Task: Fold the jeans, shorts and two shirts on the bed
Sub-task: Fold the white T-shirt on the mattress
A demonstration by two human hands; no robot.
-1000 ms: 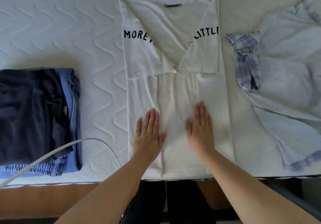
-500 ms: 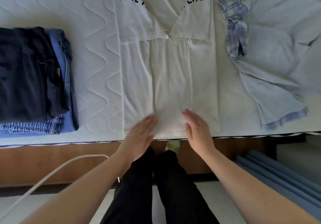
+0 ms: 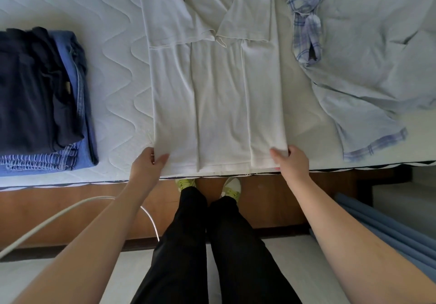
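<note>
Both hands pinch the white shirt (image 3: 217, 105) at its near corners: left hand (image 3: 147, 165) left, right hand (image 3: 292, 162) right. Arms reach forward, thumbs on top.

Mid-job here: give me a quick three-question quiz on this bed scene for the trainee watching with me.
1. True or false: the white T-shirt has both sides and sleeves folded in already.
2. Multiple choice: where does each hand hold the T-shirt? A) at the collar B) at the bottom corners, near the bed edge C) at the sleeves
3. Short answer: which garment is not yet folded, and on which side of the T-shirt does it lie?

Key
1. True.
2. B: the left hand and the right hand each pinch a bottom corner.
3. The pale blue shirt with checked trim, crumpled on the right; the folded dark shorts and jeans are stacked on the left.
</note>
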